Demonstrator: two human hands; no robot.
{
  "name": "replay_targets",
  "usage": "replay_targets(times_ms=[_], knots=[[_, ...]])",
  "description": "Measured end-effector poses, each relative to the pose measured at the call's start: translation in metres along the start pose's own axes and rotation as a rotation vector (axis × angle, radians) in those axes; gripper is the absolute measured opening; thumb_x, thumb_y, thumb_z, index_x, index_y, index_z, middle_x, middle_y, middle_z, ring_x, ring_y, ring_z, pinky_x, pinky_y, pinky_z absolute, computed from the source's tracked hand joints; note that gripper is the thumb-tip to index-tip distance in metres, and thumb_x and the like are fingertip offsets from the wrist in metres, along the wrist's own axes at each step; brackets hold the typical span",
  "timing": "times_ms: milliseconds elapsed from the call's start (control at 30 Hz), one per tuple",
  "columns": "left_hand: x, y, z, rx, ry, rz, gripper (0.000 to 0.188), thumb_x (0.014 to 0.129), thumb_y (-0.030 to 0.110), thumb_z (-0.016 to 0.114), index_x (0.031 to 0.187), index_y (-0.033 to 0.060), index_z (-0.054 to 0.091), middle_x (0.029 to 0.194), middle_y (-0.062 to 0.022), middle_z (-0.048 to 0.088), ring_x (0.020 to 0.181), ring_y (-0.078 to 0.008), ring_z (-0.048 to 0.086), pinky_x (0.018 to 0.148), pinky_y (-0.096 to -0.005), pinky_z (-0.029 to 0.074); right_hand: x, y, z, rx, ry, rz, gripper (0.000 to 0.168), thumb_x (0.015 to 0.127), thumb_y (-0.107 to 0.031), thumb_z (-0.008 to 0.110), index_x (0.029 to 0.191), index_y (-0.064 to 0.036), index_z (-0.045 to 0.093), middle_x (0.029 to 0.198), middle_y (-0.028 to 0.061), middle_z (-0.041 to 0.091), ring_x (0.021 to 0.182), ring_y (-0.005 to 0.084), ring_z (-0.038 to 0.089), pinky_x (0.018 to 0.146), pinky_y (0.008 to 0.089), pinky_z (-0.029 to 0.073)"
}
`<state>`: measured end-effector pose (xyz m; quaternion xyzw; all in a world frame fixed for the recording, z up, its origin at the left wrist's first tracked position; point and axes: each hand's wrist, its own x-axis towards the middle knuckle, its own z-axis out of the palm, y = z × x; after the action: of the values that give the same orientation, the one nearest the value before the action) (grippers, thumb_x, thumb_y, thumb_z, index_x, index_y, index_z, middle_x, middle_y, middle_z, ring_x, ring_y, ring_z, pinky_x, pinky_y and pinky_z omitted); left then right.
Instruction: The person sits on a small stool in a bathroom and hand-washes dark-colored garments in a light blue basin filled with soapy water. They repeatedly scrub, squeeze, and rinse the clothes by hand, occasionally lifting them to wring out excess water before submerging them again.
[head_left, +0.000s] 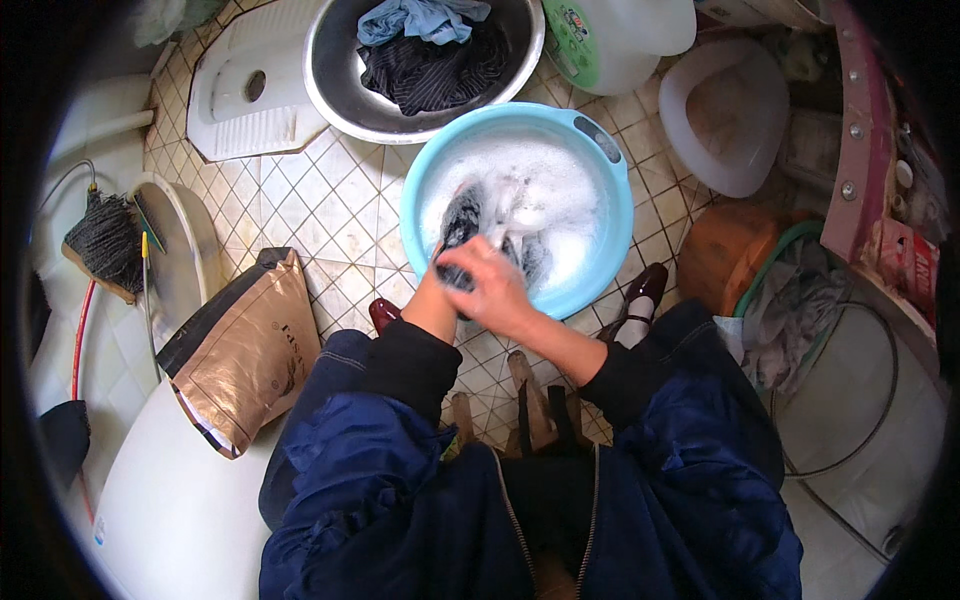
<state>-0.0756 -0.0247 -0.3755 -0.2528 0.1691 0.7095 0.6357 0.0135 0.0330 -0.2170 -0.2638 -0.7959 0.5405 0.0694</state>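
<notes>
A round light-blue plastic basin (517, 306) holds foamy water in front of me. My left hand (435, 291) reaches to its near left side; dark wet cloth (463, 214) covers most of the hand, so its fingers are largely hidden. Crossing over the left wrist, my right hand (491, 289) is closed on a dark piece of the cloth at the basin's near rim and is slightly blurred. More dark fabric (531, 259) lies half under the suds beside the hands.
Behind the basin stands a metal bowl (322, 75) with a blue cloth (424, 19) and a dark striped garment (439, 71). A squat toilet (232, 90) is at upper left. A bronze-coloured bag (240, 352) stands left; a brown bucket (724, 251) stands right.
</notes>
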Motion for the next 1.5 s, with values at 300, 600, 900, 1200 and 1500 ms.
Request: replay_targets(times_ms=[300,600,900,1200,1500], knots=[[-0.004,-0.026,0.021,0.382,0.648,0.121,0.034,0.081,0.022,0.054,0.109,0.0028,0.050,0.100,-0.0123,0.057,0.091,-0.0246,0.056,0.077,-0.0413,0.047,0.077,0.104,-0.008,-0.531,0.225,0.102,0.039,0.070,-0.040,0.060,0.099,-0.014,0.055,0.095,0.0115,0.049,0.090,0.0291,0.049,0.075,0.0444,0.039],[-0.008,-0.014,0.074,0.388,0.603,0.030,0.056,0.080,0.054,0.048,0.111,0.0072,0.051,0.106,-0.0103,0.055,0.095,-0.0226,0.054,0.087,-0.0364,0.042,0.033,0.097,0.010,0.104,0.153,0.323,0.045,0.066,-0.028,0.066,0.107,-0.013,0.055,0.104,0.0189,0.047,0.100,0.0357,0.046,0.086,0.0391,0.038],[0.003,-0.034,0.025,0.203,0.480,0.261,0.036,0.086,0.031,0.044,0.112,0.0063,0.048,0.100,-0.0103,0.057,0.092,-0.0211,0.055,0.077,-0.0359,0.047,0.048,0.066,0.011,-0.275,0.209,0.238,0.030,0.069,-0.035,0.060,0.089,-0.012,0.057,0.095,0.0126,0.050,0.085,0.0320,0.052,0.068,0.0434,0.044],[-0.018,-0.008,0.050,0.221,0.297,0.144,0.059,0.082,0.046,0.050,0.125,0.0072,0.036,0.123,-0.0102,0.045,0.111,-0.0250,0.045,0.093,-0.0423,0.037,0.058,0.168,0.002,-0.339,0.441,0.329,0.042,0.069,-0.035,0.062,0.103,-0.010,0.055,0.116,0.0169,0.048,0.101,0.0354,0.048,0.083,0.0436,0.040],[-0.002,-0.030,0.051,0.200,0.327,0.151,0.039,0.087,0.033,0.042,0.112,0.0030,0.048,0.106,-0.0133,0.053,0.091,-0.0257,0.053,0.082,-0.0413,0.044,-0.002,-0.007,0.008,-0.070,0.097,-0.075,0.028,0.061,-0.025,0.065,0.085,-0.013,0.060,0.097,0.0149,0.050,0.087,0.0310,0.052,0.074,0.0397,0.044]])
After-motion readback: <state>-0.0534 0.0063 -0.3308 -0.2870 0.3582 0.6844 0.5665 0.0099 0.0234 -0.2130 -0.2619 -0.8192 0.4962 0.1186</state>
